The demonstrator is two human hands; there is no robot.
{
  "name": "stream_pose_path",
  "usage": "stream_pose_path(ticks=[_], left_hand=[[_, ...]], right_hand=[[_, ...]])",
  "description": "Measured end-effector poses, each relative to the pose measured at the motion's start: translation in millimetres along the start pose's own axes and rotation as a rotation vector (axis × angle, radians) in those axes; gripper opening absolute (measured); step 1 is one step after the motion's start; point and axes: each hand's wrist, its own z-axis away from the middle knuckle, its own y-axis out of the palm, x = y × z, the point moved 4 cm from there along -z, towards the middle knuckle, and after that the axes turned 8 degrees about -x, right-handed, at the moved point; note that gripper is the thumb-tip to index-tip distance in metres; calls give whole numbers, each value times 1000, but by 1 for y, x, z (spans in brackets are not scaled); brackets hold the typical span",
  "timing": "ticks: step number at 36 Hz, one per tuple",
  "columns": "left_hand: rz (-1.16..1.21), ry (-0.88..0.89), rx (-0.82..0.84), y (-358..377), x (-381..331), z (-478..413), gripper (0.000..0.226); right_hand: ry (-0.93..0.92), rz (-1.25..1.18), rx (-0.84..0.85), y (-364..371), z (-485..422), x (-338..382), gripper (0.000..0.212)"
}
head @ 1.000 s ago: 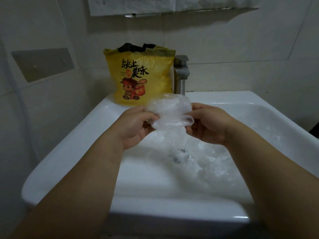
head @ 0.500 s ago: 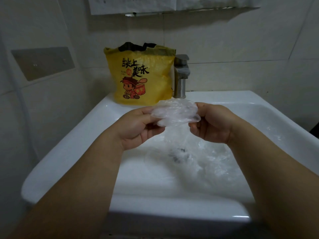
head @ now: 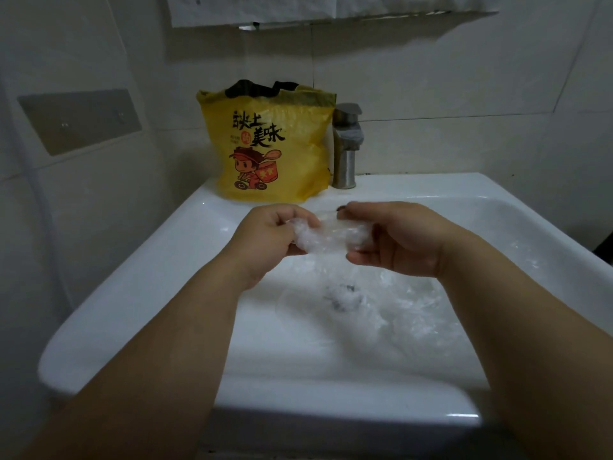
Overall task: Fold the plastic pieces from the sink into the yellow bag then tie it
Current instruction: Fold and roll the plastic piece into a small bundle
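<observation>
A crumpled clear plastic piece [head: 331,239] is held over the white sink [head: 139,293] between both hands. My left hand [head: 265,244] grips its left end with curled fingers. My right hand [head: 394,242] pinches its right end. More clear plastic [head: 398,313] lies in the basin below, partly hidden by my right forearm. The yellow bag [head: 265,151] with a cartoon print stands upright on the sink's back left ledge, its mouth open and something dark inside.
A metal tap [head: 346,151] stands just right of the yellow bag. Tiled walls close in behind and on the left, with a grey plate [head: 79,119] on the left wall. The drain [head: 341,295] shows through the plastic.
The plastic piece has been squeezed into a smaller, flatter bundle between the hands. Both hands have rolled inward, closing more tightly round it.
</observation>
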Motion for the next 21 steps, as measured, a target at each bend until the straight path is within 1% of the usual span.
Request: stream_pose_path(ticks=[3,5,7,8,9,10,11,12,14,17,19,21], left_hand=[[18,25,36,-1,-1,0,54],[53,14,102,0,-5,3,40],[129,-43,168,1,-10,7,21],[191,-89,177,1,-12,8,20],[247,-138,159,1,-12,7,26],[266,-179,115,0,-10,5,38],[237,-201,56,-1,-7,3,45],[166,-193,-4,-2,-5,2,43],[19,-145,-67,-3,-2,2,25],[-96,-103,-76,-4,1,2,4],[-156,-77,-66,-4,1,2,15],[-165,-61,-55,-5,0,3,26]], right_hand=[[-83,60,-92,-4,-2,2,10],[-124,54,-130,-7,-2,4,8],[-152,49,-131,-8,-3,6,12],[-164,60,-124,-7,-3,6,16],[-173,78,-112,-6,-2,7,20],[-180,100,-100,-5,-2,6,23],[-185,119,-89,-3,-2,6,26],[-189,133,-80,-1,-2,5,30],[-193,146,-78,2,-4,2,38],[-215,185,-110,2,-7,0,43],[-240,237,-137,-1,-8,1,47],[-270,305,-160,-3,-8,1,54]])
